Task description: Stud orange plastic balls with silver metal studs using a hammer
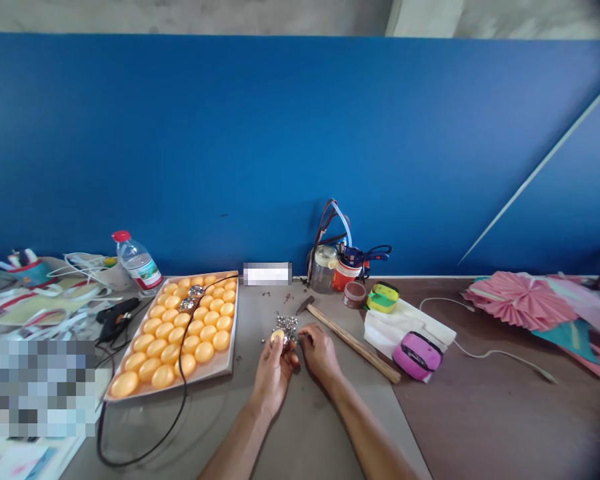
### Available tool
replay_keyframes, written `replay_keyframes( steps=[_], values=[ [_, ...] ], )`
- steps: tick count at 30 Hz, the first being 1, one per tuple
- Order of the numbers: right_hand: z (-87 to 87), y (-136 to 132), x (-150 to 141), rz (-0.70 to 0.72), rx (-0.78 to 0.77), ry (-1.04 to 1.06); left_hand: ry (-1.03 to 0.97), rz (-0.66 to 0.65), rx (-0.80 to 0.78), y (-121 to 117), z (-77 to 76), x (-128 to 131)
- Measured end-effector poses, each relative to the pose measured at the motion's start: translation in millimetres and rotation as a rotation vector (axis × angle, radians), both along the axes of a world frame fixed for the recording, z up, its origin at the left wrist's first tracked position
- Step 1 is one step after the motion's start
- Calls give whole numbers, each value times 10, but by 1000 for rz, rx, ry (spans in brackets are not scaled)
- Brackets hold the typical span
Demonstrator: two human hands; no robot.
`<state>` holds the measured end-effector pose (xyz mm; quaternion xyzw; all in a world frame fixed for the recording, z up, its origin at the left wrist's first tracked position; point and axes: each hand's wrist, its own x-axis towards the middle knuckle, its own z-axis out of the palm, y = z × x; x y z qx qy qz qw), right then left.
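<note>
My left hand [274, 371] is closed round a small yellow half-shell [278, 335], held just above the table. A pile of small shiny silver pieces [287, 327] lies right beyond it. My right hand [321, 349] rests beside the left one, its fingers pinched at the edge of that pile; what it pinches is too small to name. To the left stands a white tray [230, 365] filled with several rows of yellow half-shells [180, 335]; two of them near the tray's far end carry silver pieces [191, 298].
A hammer [351, 342] with a wooden handle lies right of my hands. Behind are a glass jar [325, 268], a red cup of tools [347, 270], a water bottle [139, 264], a black glue gun [116, 318] with its cable, a pink case [418, 355] and pink paper fans [523, 299].
</note>
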<state>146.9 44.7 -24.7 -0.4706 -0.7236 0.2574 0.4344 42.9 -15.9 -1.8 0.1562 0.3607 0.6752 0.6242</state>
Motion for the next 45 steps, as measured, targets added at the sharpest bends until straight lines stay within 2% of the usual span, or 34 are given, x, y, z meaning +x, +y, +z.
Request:
replay_keyframes(
  steps=[8,17,24,33,41,45],
  values=[
    [40,-49,-45,-8,-86,4,-7,-2,31,1,-9,-9],
    [28,-32,-43,91,-15,89,-11,-12,69,0,-15,-16],
    [34,-49,-61,5,-42,25,-86,-30,72,29,-81,-29],
    [-20,36,-6,-14,65,135,-123,-1,0,48,-70,-57],
    [23,17,-21,-12,-44,126,-109,-12,-5,38,-35,-50],
    [27,48,25,-61,28,85,-101,-4,5,32,-10,-48]
  ],
)
